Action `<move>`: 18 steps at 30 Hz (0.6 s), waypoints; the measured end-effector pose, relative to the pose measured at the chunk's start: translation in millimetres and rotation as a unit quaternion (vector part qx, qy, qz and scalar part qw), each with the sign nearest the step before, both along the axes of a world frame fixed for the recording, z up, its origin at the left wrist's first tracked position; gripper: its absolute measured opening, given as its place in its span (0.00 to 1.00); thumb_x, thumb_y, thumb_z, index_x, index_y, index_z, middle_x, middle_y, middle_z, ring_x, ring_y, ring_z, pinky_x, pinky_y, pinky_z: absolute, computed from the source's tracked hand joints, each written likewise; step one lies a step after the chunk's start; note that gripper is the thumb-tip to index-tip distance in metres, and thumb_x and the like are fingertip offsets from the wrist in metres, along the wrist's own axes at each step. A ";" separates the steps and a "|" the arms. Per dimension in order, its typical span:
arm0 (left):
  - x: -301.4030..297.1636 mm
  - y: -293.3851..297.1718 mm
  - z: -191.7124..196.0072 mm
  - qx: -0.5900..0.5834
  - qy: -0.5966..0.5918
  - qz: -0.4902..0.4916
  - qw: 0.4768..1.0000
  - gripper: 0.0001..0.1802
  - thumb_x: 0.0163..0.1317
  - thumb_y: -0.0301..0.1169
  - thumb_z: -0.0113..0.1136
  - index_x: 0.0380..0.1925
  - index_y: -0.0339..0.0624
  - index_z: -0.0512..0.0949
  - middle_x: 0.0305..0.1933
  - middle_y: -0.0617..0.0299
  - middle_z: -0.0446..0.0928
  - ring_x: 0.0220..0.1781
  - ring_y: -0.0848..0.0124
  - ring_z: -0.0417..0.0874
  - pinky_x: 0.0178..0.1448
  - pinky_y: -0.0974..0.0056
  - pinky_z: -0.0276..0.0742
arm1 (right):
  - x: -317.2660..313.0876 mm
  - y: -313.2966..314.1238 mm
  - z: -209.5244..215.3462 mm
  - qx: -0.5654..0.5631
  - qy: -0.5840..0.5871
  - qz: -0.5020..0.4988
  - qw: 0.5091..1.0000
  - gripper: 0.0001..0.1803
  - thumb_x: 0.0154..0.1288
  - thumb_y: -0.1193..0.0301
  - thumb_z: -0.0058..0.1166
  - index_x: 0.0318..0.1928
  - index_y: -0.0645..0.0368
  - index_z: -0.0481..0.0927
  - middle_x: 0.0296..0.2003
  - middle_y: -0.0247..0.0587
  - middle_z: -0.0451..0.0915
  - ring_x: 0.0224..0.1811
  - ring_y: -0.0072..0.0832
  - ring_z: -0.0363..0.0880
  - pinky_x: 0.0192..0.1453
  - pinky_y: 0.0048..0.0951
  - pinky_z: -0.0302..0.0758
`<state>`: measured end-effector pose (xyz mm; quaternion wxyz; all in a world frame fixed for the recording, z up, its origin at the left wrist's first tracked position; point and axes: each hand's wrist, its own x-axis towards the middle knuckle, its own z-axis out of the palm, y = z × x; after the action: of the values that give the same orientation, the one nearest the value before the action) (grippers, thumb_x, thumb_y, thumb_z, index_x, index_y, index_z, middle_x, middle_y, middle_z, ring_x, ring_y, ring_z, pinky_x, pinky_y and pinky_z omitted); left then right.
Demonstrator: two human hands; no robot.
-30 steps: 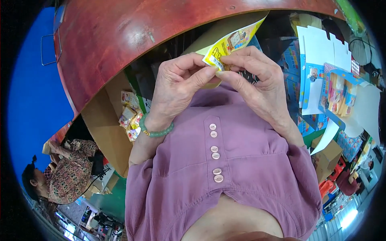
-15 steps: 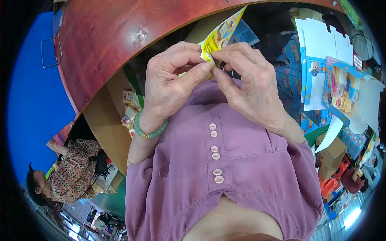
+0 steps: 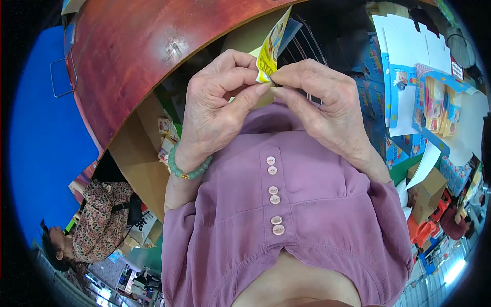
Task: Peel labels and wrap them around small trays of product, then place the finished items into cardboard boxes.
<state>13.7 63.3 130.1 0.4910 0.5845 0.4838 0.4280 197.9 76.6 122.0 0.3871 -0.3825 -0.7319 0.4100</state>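
A thin yellow printed leaflet or packet (image 3: 271, 47) stands up between my two hands, its narrow top pointing up and away from me. Its lower left edge is pinched between the thumb and fingers of my left hand (image 3: 221, 100), which wears a green bead bracelet (image 3: 187, 174) at the wrist. My right hand (image 3: 323, 97) is closed too, thumb and forefinger meeting at the piece's lower right corner. Those fingertips cover the bottom corner, so how it is folded there cannot be seen.
A red-brown wooden table (image 3: 128, 56) curves across the upper left. Below it stands an open cardboard box (image 3: 134, 153) with small packets (image 3: 166, 140). Flat white-and-blue cartons (image 3: 404, 97) and a display box of packets (image 3: 440, 110) are at the right. Another person (image 3: 102, 220) is at the lower left.
The yellow piece has turned more upright and edge-on, its top shifting left. My right hand has moved slightly right; my left hand keeps its pinch.
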 end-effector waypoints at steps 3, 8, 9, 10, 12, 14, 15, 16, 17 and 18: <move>0.0 0.0 -0.5 0.012 0.032 -0.016 0.999 0.07 0.50 0.17 0.61 0.31 0.31 0.80 0.35 0.57 0.75 0.36 0.72 0.77 0.39 0.71 0.72 | 2.8 3.3 0.6 -0.002 -0.018 0.020 1.000 0.10 0.51 0.84 0.59 0.37 0.66 0.81 0.33 0.44 0.81 0.32 0.29 0.81 0.35 0.23 0.76; 3.1 -1.2 -0.6 0.041 0.061 -0.013 0.997 0.07 0.47 0.16 0.61 0.30 0.31 0.80 0.33 0.56 0.75 0.34 0.69 0.78 0.39 0.70 0.72 | 2.3 5.9 1.2 0.036 -0.032 0.024 0.999 0.09 0.51 0.84 0.59 0.36 0.66 0.81 0.32 0.44 0.80 0.31 0.31 0.81 0.33 0.23 0.77; 3.5 -1.7 -0.4 0.039 0.061 -0.013 0.997 0.07 0.47 0.16 0.61 0.30 0.31 0.80 0.33 0.56 0.75 0.34 0.69 0.78 0.39 0.70 0.72 | 1.9 5.9 1.3 0.050 -0.035 0.026 0.998 0.09 0.51 0.84 0.58 0.36 0.66 0.80 0.32 0.45 0.80 0.31 0.32 0.81 0.33 0.23 0.77; 4.6 -2.3 -0.6 0.044 0.068 -0.006 0.997 0.07 0.47 0.16 0.61 0.29 0.31 0.79 0.32 0.56 0.75 0.33 0.69 0.78 0.39 0.69 0.72 | 2.0 5.8 0.6 0.049 -0.035 0.027 0.998 0.09 0.51 0.84 0.58 0.36 0.66 0.80 0.32 0.45 0.80 0.31 0.32 0.81 0.33 0.23 0.77; 6.3 -2.9 -1.2 0.047 0.074 0.001 0.996 0.07 0.46 0.16 0.61 0.28 0.31 0.79 0.32 0.56 0.75 0.33 0.68 0.77 0.38 0.69 0.72 | 2.0 5.3 -1.5 0.093 -0.067 0.031 0.993 0.09 0.52 0.85 0.57 0.36 0.67 0.79 0.32 0.45 0.80 0.31 0.33 0.81 0.33 0.24 0.78; 6.9 -4.1 -2.3 0.059 0.086 0.013 0.994 0.07 0.45 0.16 0.62 0.27 0.31 0.79 0.30 0.56 0.75 0.32 0.68 0.77 0.37 0.69 0.72 | 0.8 4.2 -3.7 0.098 -0.075 0.030 0.992 0.09 0.52 0.85 0.57 0.36 0.67 0.79 0.32 0.46 0.79 0.31 0.33 0.81 0.33 0.25 0.78; 7.1 -4.3 -1.7 0.058 0.087 0.014 0.994 0.07 0.45 0.16 0.62 0.27 0.31 0.79 0.30 0.56 0.75 0.32 0.68 0.77 0.37 0.69 0.72 | 0.2 3.8 -4.5 0.104 -0.084 0.028 0.991 0.09 0.53 0.86 0.56 0.36 0.67 0.78 0.32 0.46 0.79 0.31 0.33 0.81 0.33 0.25 0.78; 7.5 -3.3 0.6 0.058 0.101 0.015 0.993 0.07 0.45 0.16 0.63 0.27 0.31 0.79 0.29 0.57 0.74 0.31 0.68 0.77 0.36 0.69 0.72 | -0.3 4.3 -4.3 0.103 -0.084 0.028 0.991 0.09 0.53 0.86 0.56 0.36 0.67 0.78 0.32 0.46 0.79 0.31 0.33 0.81 0.33 0.25 0.78; 7.7 -2.5 1.9 0.058 0.115 0.016 0.992 0.07 0.44 0.16 0.63 0.26 0.31 0.79 0.29 0.57 0.74 0.31 0.68 0.77 0.35 0.69 0.71 | -0.7 5.0 -4.2 0.098 -0.081 0.026 0.992 0.08 0.53 0.86 0.56 0.36 0.68 0.77 0.32 0.46 0.79 0.31 0.33 0.81 0.33 0.26 0.78; 7.9 -2.0 1.4 0.057 0.114 0.015 0.992 0.07 0.44 0.16 0.63 0.26 0.31 0.79 0.29 0.57 0.74 0.31 0.68 0.77 0.35 0.69 0.71 | -0.8 5.5 -3.9 0.093 -0.078 0.025 0.992 0.08 0.54 0.86 0.55 0.36 0.68 0.77 0.32 0.46 0.79 0.31 0.33 0.81 0.33 0.26 0.78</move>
<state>21.6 61.3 131.5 0.3922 0.6494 0.5203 0.3921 197.1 82.1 118.1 0.3521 -0.3576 -0.8042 0.3186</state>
